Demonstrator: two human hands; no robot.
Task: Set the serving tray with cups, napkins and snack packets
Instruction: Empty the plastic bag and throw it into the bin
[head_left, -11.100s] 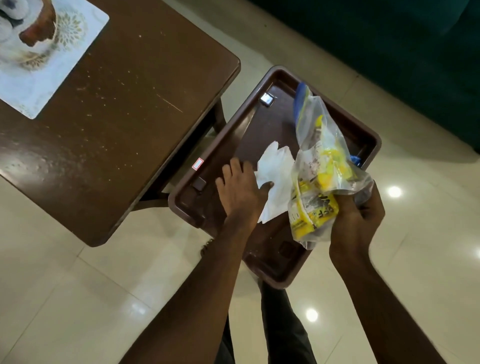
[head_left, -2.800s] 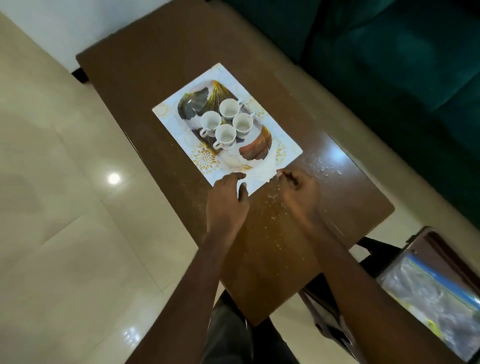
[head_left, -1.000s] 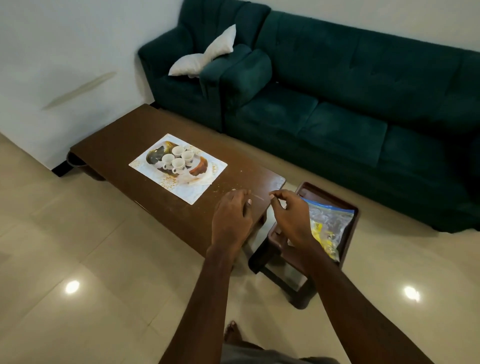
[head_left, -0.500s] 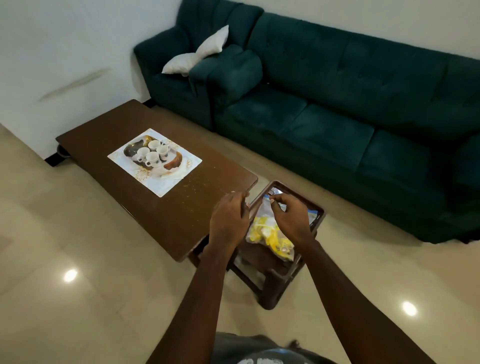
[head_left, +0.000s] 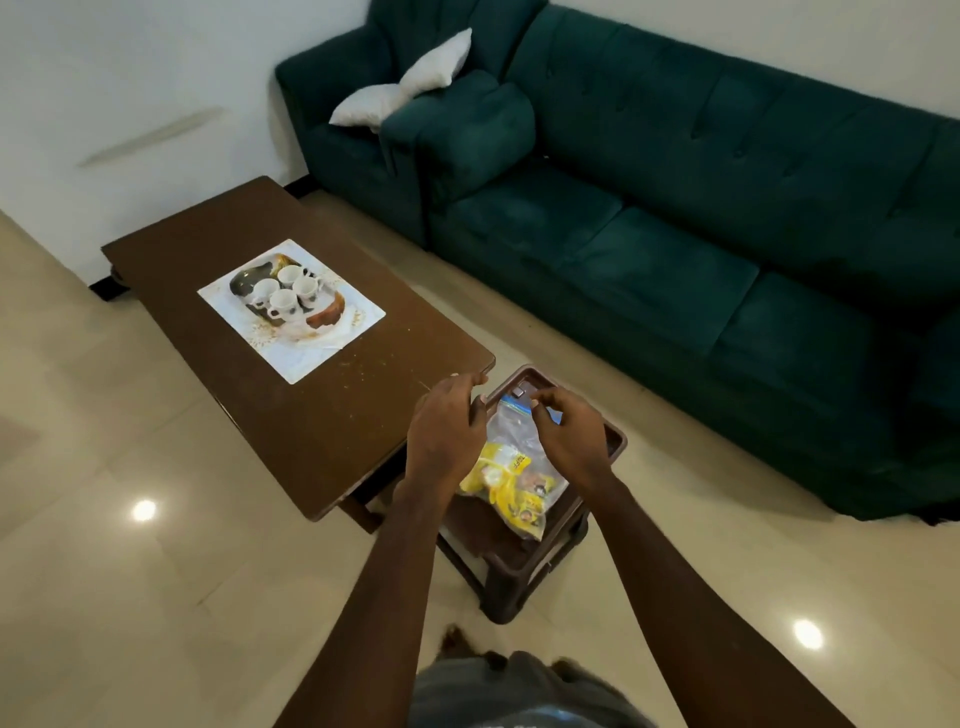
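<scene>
Left hand (head_left: 445, 431): my fingers are curled loosely, thumb close to the fingertips; I cannot tell if something small is pinched there. It is in the air over the near corner of the table, just beside the stool
Right hand (head_left: 570, 440): also half closed, thumb and first finger almost meet, and I cannot tell if they have hold of anything. It is in the air above the bag
Bag (head_left: 511, 470): clear zip bag with a blue strip on top and yellow snack packets inside, it lies on the stool between my two hands
Stool (head_left: 613, 441): dark brown, with a raised rim, it stands on the floor at the end of the table
Tray (head_left: 322, 314): on a white mat (head_left: 293, 345) in the far half of the table
Cups (head_left: 283, 291): four white cups, close together on the tray
Table (head_left: 311, 415): brown, long, with small crumbs near the mat
Sofa (head_left: 675, 208): dark green, behind the table, with a white cushion (head_left: 410, 83) in its corner
</scene>
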